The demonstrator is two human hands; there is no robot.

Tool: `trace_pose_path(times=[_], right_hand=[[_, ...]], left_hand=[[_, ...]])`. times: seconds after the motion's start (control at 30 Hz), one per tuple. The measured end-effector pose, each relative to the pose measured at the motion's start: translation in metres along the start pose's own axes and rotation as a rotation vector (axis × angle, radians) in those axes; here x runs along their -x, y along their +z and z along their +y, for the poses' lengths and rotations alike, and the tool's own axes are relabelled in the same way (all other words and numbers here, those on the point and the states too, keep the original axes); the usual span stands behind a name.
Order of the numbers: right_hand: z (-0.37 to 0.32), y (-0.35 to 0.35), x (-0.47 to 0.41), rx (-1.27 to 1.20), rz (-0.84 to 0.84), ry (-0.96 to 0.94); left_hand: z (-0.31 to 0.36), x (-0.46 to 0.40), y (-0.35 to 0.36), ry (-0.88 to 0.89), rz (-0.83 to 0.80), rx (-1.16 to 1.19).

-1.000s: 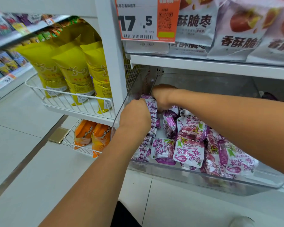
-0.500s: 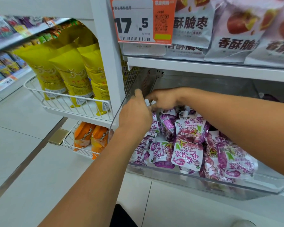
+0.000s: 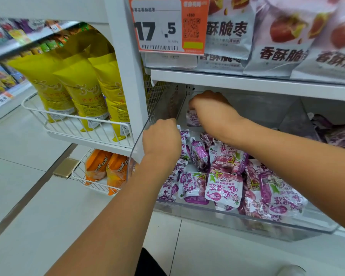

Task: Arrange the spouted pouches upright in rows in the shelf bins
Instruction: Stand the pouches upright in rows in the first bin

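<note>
Head view: clear plastic shelf bin [image 3: 247, 222] on the lower shelf holds a loose pile of purple-and-white spouted pouches [image 3: 225, 188]. Pile is mostly lying flat or tilted, with an upright row along the bin's left wall; exact count can't be told, roughly ten or more visible. Chinese print on the pouches, too jumbled to read reliably.

Right hand [image 3: 211, 108] is deep at the back-left of the bin, fingers curled onto one pouch [image 3: 192, 119] standing there. Left hand [image 3: 161, 140] sits nearer the front by the left wall, curled over a pouch top with a white spout cap [image 3: 178, 127] poking out beside it; fingers are hidden behind the knuckles, so what it holds can't be told.

Price tag [image 3: 168, 24] above, orange and white: "17.5", QR code, barcode. Upper shelf: white jujube snack bags [image 3: 283, 40] reading "香酥脆枣", at least four. Left wire basket [image 3: 78, 124]: three yellow bags [image 3: 82, 86]. Lower basket: two orange bags [image 3: 106, 166] marked "TUK TUK".
</note>
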State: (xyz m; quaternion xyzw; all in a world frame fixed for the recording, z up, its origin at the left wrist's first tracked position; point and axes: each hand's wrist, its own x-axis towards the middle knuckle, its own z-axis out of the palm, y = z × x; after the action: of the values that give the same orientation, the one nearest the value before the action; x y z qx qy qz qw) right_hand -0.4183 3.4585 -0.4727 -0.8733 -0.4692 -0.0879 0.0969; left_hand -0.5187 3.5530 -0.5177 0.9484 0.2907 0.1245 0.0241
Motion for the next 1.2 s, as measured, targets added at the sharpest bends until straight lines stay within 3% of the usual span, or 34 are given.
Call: trace_pose_path(times=[0.13,0.3,0.4,0.5,0.63,0.7,0.93,1.2], right_hand=[[0.007,0.026,-0.021,-0.36,-0.139,0.106],[0.004,0.049,-0.043,-0.561,-0.39,0.082],[0.006,0.046,-0.033,-0.651,-0.467,0.1],[0.013,0.022,-0.011,-0.472,-0.439,0.116],[0.002,0.001,0.014,-0.24,-0.568,0.012],[-0.006,0.011,0.016,-0.13,-0.513,-0.048],[-0.013,0.038,0.021,-0.299,-0.38,-0.097],[-0.005,0.02,0.044,-0.151,-0.372,0.131]], left_hand=[[0.001,0.002,-0.003,-0.007,-0.017,0.022],[-0.006,0.019,-0.02,-0.007,-0.037,0.243],[-0.012,0.041,-0.031,-0.003,-0.18,0.219],[-0.017,0.053,-0.034,-0.021,-0.284,0.18],[-0.018,0.054,-0.033,-0.03,-0.284,0.05],[-0.016,0.054,-0.033,-0.041,-0.265,0.014],[-0.015,0.053,-0.04,-0.058,-0.143,0.059],[-0.011,0.041,-0.033,0.061,0.012,0.178]])
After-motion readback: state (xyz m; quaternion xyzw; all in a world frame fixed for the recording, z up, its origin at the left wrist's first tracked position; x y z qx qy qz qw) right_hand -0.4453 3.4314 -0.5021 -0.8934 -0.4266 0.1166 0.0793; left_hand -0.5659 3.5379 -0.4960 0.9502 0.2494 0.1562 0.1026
